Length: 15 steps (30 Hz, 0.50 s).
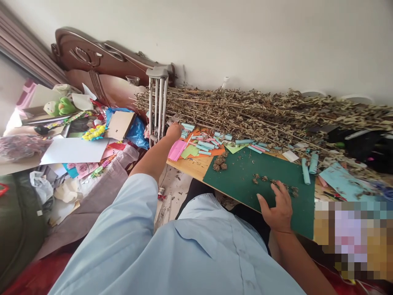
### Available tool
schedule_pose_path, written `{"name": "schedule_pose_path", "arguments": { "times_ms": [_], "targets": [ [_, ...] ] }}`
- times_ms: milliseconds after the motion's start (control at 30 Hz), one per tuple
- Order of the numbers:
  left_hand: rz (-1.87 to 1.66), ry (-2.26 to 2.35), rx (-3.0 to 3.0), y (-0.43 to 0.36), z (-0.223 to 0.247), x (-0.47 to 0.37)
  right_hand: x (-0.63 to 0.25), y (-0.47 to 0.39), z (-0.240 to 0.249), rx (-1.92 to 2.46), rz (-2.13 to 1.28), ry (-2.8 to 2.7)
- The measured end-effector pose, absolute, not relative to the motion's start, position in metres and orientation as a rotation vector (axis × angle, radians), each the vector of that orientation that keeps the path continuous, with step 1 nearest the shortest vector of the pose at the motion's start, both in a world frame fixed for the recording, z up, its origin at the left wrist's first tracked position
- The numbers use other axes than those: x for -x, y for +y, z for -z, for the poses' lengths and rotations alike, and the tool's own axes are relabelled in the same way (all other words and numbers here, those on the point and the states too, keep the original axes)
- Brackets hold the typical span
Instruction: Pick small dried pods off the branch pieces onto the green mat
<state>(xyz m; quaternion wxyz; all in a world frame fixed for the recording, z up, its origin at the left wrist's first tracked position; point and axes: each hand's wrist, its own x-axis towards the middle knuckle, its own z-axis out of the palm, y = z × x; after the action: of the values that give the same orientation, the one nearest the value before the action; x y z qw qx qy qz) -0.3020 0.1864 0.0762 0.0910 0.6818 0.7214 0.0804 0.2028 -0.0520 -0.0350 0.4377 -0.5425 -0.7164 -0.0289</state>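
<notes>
My left hand (175, 130) reaches to the far left end of the table, beside metal crutches (158, 102) and small light-blue paper rolls (188, 127). Its fingers are turned away from view, so whether they hold something does not show. Over the right part of a green cutting mat (242, 176), my right hand (280, 208) is open, its fingers apart and close to a row of crumbled dried-leaf bits (264, 178). A cluster of brown dried-leaf balls (220, 162) lies on the mat's left part.
Long dried plant stalks (239, 114) are heaped along the wall. Coloured paper sheets (190, 150) and more rolls (307, 170) lie around the mat. To the left, a bed with a carved headboard (92, 57) bears a white sheet (75, 150), a box and craft items.
</notes>
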Motion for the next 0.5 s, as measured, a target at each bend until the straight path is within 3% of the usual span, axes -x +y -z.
{"name": "schedule_pose_path", "arguments": {
  "times_ms": [233,500],
  "targets": [
    [-0.147,2.197,-2.027,0.193,-0.062,0.305,-0.202,-0.053,0.032,1.361,0.07,-1.791],
    [-0.412,2.235,-1.934,0.165,-0.075,0.304,-0.202,-0.053,0.034,1.346,0.09,-1.76]
  ]
}}
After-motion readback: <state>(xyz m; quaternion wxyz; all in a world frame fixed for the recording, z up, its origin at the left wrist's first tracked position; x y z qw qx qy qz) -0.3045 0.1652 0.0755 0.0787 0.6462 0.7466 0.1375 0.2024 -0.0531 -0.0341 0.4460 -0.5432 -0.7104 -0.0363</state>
